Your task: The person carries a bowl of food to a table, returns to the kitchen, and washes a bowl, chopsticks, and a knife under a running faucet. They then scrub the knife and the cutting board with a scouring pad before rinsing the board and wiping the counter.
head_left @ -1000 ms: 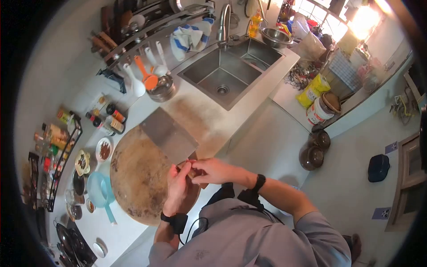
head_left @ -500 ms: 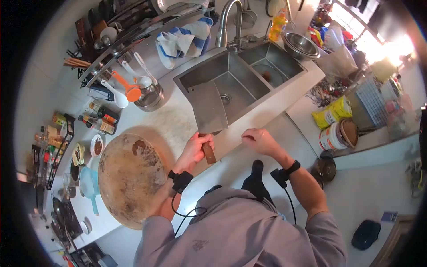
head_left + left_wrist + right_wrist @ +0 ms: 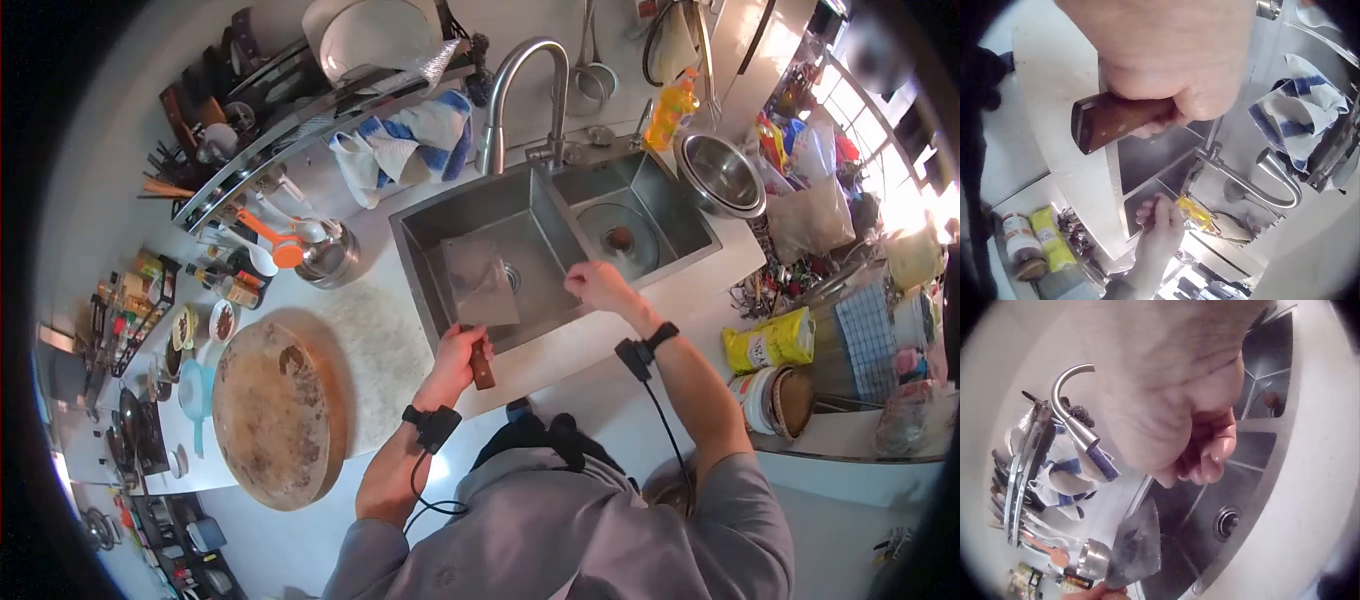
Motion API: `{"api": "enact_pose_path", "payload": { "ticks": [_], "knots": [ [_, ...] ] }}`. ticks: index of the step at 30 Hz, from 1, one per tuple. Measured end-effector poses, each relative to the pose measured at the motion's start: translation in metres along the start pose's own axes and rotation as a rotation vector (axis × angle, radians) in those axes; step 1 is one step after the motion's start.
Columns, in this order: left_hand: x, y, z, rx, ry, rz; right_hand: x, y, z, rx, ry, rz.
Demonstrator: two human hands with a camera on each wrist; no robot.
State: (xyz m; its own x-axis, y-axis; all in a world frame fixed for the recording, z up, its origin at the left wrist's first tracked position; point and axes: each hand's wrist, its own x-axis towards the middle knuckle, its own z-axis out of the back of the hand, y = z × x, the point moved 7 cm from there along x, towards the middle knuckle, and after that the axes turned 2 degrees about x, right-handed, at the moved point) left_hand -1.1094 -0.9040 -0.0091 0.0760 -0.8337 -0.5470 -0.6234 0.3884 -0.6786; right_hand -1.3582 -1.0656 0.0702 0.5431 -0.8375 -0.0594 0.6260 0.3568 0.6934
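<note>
My left hand [image 3: 455, 362] grips a cleaver [image 3: 478, 275] by its wooden handle [image 3: 1119, 119]. The broad metal blade reaches over the left basin of the steel sink [image 3: 412, 268], with the handle over the front edge. To the right, my right hand [image 3: 603, 286] hovers near the divider between the basins. Its fingers [image 3: 1213, 456] look wet and hang loosely curled, with nothing seen in them. Above the sink the faucet [image 3: 553, 90] arches. A round brown thing [image 3: 618, 238] lies in the right basin.
A thick round chopping board [image 3: 265, 410] stands on the counter at the left. Behind it are a metal pot with utensils [image 3: 328, 258] and sauce bottles [image 3: 237, 290]. A striped towel [image 3: 410, 138] hangs behind the sink; metal bowls [image 3: 720, 175] sit at its right.
From over the chopping board, where both hands were together at the cleaver, the left hand has carried it right to the sink. The right hand has let go and moved right, apart from it.
</note>
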Motion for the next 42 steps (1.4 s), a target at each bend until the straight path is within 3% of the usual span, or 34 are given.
{"api": "enact_pose_path", "payload": {
  "ticks": [2, 6, 10, 12, 13, 16, 19, 21, 24, 27, 31, 35, 37, 39, 40, 42],
  "knots": [
    [0.021, -0.005, -0.009, 0.000, -0.009, -0.004, 0.028, -0.015, 0.008, 0.063, 0.056, -0.131],
    [0.036, -0.012, -0.027, 0.023, -0.033, -0.039, 0.090, -0.034, 0.020, 0.058, 0.086, -0.138],
    [0.051, -0.017, -0.042, -0.032, -0.125, -0.025, 0.175, -0.061, 0.033, -0.072, 0.089, -0.055],
    [0.057, -0.012, -0.048, -0.058, -0.165, -0.047, 0.220, -0.075, 0.038, -0.424, -0.045, 0.133],
    [0.062, -0.012, -0.049, -0.070, -0.172, -0.056, 0.232, -0.069, 0.039, -0.420, -0.006, 0.162],
    [0.060, -0.017, -0.063, -0.090, -0.284, -0.094, 0.273, -0.068, 0.051, -0.477, 0.013, 0.107],
    [0.069, -0.014, -0.078, -0.113, -0.314, -0.084, 0.302, -0.084, 0.051, -0.419, 0.025, -0.068],
    [0.073, -0.013, -0.085, -0.114, -0.342, -0.098, 0.318, -0.087, 0.033, -0.495, 0.055, 0.014],
    [0.080, -0.014, -0.095, -0.107, -0.375, -0.131, 0.326, -0.072, 0.024, -0.590, 0.038, 0.136],
    [0.088, -0.015, -0.102, -0.102, -0.359, -0.117, 0.328, -0.063, 0.018, -0.604, 0.152, 0.174],
    [0.099, -0.013, -0.106, -0.127, -0.380, -0.122, 0.325, -0.056, 0.026, -0.436, 0.146, 0.035],
    [0.110, -0.015, -0.108, -0.113, -0.369, -0.149, 0.321, -0.035, 0.046, -0.525, 0.132, 0.088],
    [0.114, -0.015, -0.108, -0.108, -0.380, -0.155, 0.319, 0.007, 0.089, -0.140, -0.214, 0.368],
    [0.119, -0.012, -0.105, -0.089, -0.378, -0.151, 0.309, 0.048, 0.128, 0.214, -0.363, 0.454],
    [0.120, -0.012, -0.106, -0.089, -0.377, -0.153, 0.309, 0.067, 0.137, 0.213, -0.364, 0.456],
    [0.121, -0.012, -0.109, -0.094, -0.376, -0.155, 0.304, 0.104, 0.155, 0.320, -0.424, 0.649]
  ]
}}
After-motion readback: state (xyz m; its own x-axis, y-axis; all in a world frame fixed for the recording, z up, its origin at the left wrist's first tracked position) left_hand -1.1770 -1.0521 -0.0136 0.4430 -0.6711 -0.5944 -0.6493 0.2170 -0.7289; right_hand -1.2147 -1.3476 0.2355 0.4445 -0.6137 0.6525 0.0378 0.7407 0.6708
